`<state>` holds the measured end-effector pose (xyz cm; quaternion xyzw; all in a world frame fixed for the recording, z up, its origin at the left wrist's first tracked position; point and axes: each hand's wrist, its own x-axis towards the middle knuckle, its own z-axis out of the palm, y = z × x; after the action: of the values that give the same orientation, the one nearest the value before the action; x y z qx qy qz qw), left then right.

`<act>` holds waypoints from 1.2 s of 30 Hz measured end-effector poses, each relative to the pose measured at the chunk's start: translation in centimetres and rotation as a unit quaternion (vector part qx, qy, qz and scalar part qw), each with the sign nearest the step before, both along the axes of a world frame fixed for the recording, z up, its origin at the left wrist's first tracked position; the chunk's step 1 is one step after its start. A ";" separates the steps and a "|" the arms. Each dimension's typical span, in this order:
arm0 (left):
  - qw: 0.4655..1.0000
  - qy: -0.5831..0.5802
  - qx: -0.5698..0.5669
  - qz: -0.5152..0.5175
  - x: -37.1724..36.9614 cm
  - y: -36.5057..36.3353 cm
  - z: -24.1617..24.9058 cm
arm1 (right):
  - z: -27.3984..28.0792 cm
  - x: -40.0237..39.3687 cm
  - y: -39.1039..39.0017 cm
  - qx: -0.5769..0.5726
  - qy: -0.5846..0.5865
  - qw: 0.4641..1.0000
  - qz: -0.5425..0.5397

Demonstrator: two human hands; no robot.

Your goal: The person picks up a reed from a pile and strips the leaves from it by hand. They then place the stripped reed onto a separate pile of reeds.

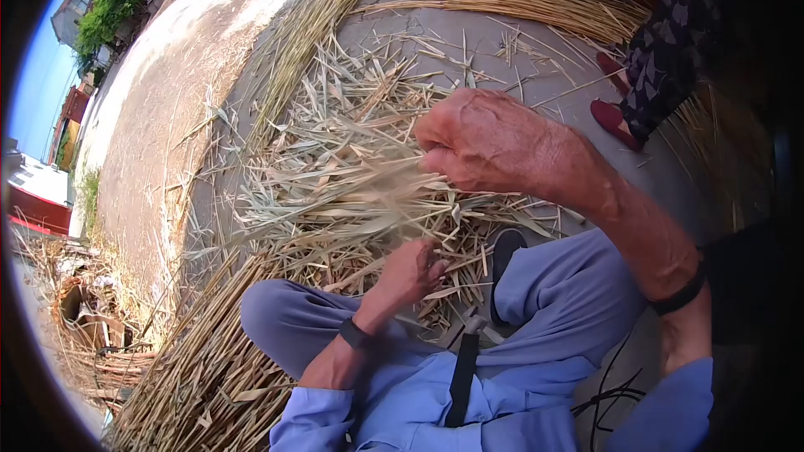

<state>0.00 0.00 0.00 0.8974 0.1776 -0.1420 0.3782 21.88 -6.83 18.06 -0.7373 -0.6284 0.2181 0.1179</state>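
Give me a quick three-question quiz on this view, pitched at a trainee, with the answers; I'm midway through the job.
1. Multiple choice. What lies beside the bent left knee in grey-blue cloth?
a) a heap of long, thin, straw-coloured stalks
b) a pair of red shoes
c) a loose black cable

2. True or false: the left hand and the right hand each have a dark band at the wrist.

3. Fill in the blank: the two red shoes are nearer the ____ hand.

Key: 1 a; 2 true; 3 right.
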 end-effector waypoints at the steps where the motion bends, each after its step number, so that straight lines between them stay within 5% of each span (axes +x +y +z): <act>1: 1.000 -0.004 0.003 0.007 0.8 0.2 1.1 | -0.1 0.4 0.0 0.046 -0.005 0.999 0.012; 9: 0.993 -0.084 -0.027 0.074 -1.3 1.8 -0.3 | -4.6 0.9 -1.9 0.031 0.022 0.999 -0.007; 12: 0.995 -0.060 -0.029 0.068 -0.6 1.3 1.2 | -6.0 0.8 -1.8 -0.060 0.037 0.997 0.010; 15: 0.994 -0.048 -0.093 0.042 -0.4 1.0 1.9 | -6.5 -0.2 -2.2 -0.013 0.015 0.999 0.039; 19: 0.984 -0.053 -0.161 0.060 -0.4 0.4 4.1 | -7.3 -2.7 -4.4 0.199 -0.038 0.975 0.090; 20: 0.969 -0.026 -0.225 0.101 -0.1 0.4 5.0 | -7.4 -3.2 -4.9 0.199 -0.009 0.975 0.095; 24: 0.983 -0.030 -0.151 0.097 1.7 0.7 8.3 | -7.3 -3.6 -5.4 0.135 0.015 0.984 0.114; 27: 0.937 -0.116 -0.280 0.172 3.0 2.2 6.8 | -7.7 -2.9 -5.5 0.115 -0.056 0.987 0.096; 31: 0.930 -0.211 -0.173 0.248 6.3 6.9 1.3 | -9.4 -2.0 -6.3 0.270 -0.082 0.956 0.075; 34: 0.923 -0.137 -0.191 0.304 7.2 8.6 -0.1 | -9.9 -2.0 -6.7 0.307 -0.072 0.946 0.073; 36: 0.914 -0.112 -0.230 0.315 6.6 8.2 -2.4 | -9.8 -1.9 -6.7 0.198 -0.058 0.975 0.082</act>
<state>6.65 8.23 -2.36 0.6930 0.3701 0.0495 0.6168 20.02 -13.58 8.26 -0.6568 -0.7231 0.0551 0.2067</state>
